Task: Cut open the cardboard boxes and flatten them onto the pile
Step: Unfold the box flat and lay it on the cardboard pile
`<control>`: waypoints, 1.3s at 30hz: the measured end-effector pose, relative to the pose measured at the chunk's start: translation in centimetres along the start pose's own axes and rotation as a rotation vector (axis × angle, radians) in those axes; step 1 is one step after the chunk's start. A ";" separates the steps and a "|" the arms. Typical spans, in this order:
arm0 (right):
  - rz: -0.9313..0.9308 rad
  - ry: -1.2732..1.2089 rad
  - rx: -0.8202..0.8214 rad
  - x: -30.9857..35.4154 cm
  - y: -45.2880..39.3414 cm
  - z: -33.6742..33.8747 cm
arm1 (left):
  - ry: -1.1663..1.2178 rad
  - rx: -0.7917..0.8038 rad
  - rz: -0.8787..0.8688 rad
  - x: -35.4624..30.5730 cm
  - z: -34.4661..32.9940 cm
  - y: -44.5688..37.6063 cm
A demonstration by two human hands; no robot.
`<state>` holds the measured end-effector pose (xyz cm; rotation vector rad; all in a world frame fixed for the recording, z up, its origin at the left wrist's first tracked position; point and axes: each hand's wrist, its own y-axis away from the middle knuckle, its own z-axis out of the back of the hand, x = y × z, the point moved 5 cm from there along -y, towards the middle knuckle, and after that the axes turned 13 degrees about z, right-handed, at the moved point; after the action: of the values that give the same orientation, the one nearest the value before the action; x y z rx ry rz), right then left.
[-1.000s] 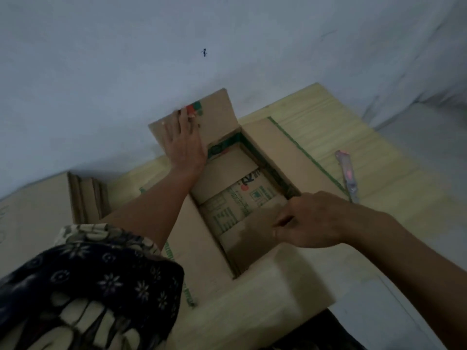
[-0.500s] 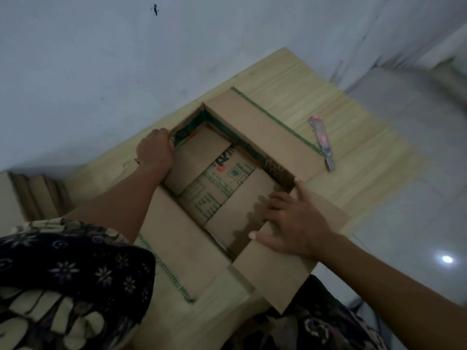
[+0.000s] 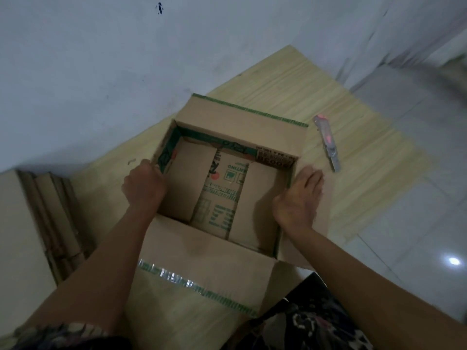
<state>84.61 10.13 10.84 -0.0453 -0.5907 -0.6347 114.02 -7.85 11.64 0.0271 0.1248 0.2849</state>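
Patterned clothing (image 3: 316, 322): dark floral fabric at the near edge, nearer than both hands.

Cardboard box (image 3: 202, 261): open-topped, standing on a pale wooden mat (image 3: 290, 79), held between the two hands. Near flap folded out toward the person, edged with green print and shiny tape. Far flap folded out beyond the hands, also green-edged. Inner bottom flaps show green printing and lie between the hands.

Left hand (image 3: 144, 185): fingers curled over the box's left wall, gripping its rim.

Right hand (image 3: 299, 198): lies on the box's right side flap, fingers fairly straight and pointing away; thumb toward the box's inner edge. Whether the thumb hooks the rim cannot be told.

Pile of flattened cardboard (image 3: 45, 223): left of the left hand, well apart from it, sheets stacked with edges showing.

Utility knife (image 3: 327, 142): pink and grey, on the mat just beyond the right hand's fingertips, not touching them.

Wall (image 3: 101, 59): pale, beyond everything.
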 end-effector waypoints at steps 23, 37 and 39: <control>0.598 -0.509 -0.328 3.1 -1.5 6.0 | 1.333 0.828 0.551 -18.4 6.4 11.9; 0.777 -0.427 -0.375 6.8 -7.8 21.0 | 1.841 0.710 0.375 -18.9 13.4 12.0; 0.734 -0.406 -0.122 7.5 -8.2 21.4 | 1.842 0.734 0.322 -18.7 14.1 12.3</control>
<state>73.97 4.00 31.60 -0.4927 -0.8622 0.0624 94.57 -1.47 28.44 0.5184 2.0680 0.4948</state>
